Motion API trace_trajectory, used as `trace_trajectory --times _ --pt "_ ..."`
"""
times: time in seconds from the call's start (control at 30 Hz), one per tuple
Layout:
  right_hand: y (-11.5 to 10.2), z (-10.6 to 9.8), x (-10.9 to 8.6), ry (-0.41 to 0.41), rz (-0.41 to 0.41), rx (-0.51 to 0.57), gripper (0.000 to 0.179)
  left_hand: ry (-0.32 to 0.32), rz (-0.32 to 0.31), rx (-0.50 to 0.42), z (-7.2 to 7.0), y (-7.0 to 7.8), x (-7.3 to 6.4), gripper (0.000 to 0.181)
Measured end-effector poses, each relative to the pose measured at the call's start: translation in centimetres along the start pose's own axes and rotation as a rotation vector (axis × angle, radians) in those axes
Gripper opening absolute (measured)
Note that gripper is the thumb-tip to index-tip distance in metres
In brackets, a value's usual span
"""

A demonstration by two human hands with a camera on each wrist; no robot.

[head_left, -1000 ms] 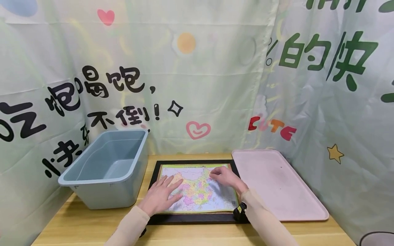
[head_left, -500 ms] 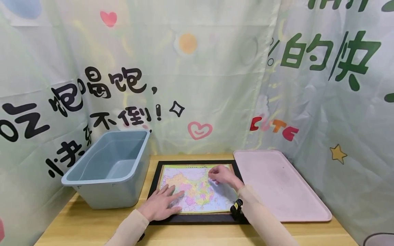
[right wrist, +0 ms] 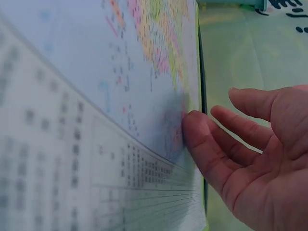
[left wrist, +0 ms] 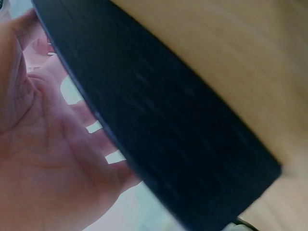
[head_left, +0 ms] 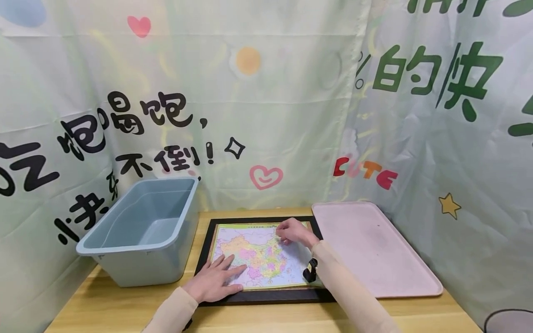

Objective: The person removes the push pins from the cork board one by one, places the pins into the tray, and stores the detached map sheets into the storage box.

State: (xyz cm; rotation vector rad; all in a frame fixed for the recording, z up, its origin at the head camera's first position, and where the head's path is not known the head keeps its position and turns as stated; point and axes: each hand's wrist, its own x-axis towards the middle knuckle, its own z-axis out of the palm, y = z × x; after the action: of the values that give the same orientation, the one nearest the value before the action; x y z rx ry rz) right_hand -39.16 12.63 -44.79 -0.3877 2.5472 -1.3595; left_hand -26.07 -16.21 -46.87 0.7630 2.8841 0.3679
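A colourful printed map (head_left: 262,259) with a yellow-green edge lies inside a black rectangular frame (head_left: 266,296) on the table. My left hand (head_left: 213,281) rests over the near left corner, fingers spread on the map and thumb near the frame's front bar. From the left wrist view, the black bar (left wrist: 144,106) covers part of that hand's fingers. Toward the map's far right, my right hand (head_left: 294,231) is bent down with loosely curved fingers. In the right wrist view a fingertip (right wrist: 193,126) meets the printed surface, and nothing shows between fingers and thumb.
A deep blue-grey plastic bin (head_left: 145,236) stands at the left. On the right, a flat pink tray (head_left: 370,249) lies close beside the frame. Behind the wooden table (head_left: 137,307) hangs a printed curtain (head_left: 266,101).
My left hand has slid nearer to me, toward the frame's front left corner. The right hand has shifted a little left and away from me over the map.
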Motion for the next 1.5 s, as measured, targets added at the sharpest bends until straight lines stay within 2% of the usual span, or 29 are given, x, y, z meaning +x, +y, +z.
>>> trace_trajectory --times 0.17,0.43,0.63,0.93,1.2,1.5 --pt "0.5 0.0 1.1 0.027 0.025 0.022 0.019 0.001 0.009 0.010 -0.3 0.0 0.0 0.058" --pt "0.8 0.0 1.9 -0.003 0.062 0.080 0.018 0.003 0.004 0.005 -0.4 0.2 -0.2 0.057" --pt "1.6 -0.1 2.6 -0.003 0.098 0.151 0.016 -0.004 0.008 -0.006 -0.1 0.1 -0.1 0.057" --pt "1.4 0.3 4.1 0.008 0.116 0.135 0.020 0.003 -0.005 0.005 -0.1 -0.1 0.1 0.058" --pt "1.5 0.7 4.7 0.019 0.153 0.231 0.016 -0.007 -0.012 0.002 -0.1 0.1 0.1 0.058" --pt "1.5 0.7 5.3 0.045 0.176 0.184 0.011 -0.004 -0.003 0.020 -0.2 0.0 0.2 0.058"
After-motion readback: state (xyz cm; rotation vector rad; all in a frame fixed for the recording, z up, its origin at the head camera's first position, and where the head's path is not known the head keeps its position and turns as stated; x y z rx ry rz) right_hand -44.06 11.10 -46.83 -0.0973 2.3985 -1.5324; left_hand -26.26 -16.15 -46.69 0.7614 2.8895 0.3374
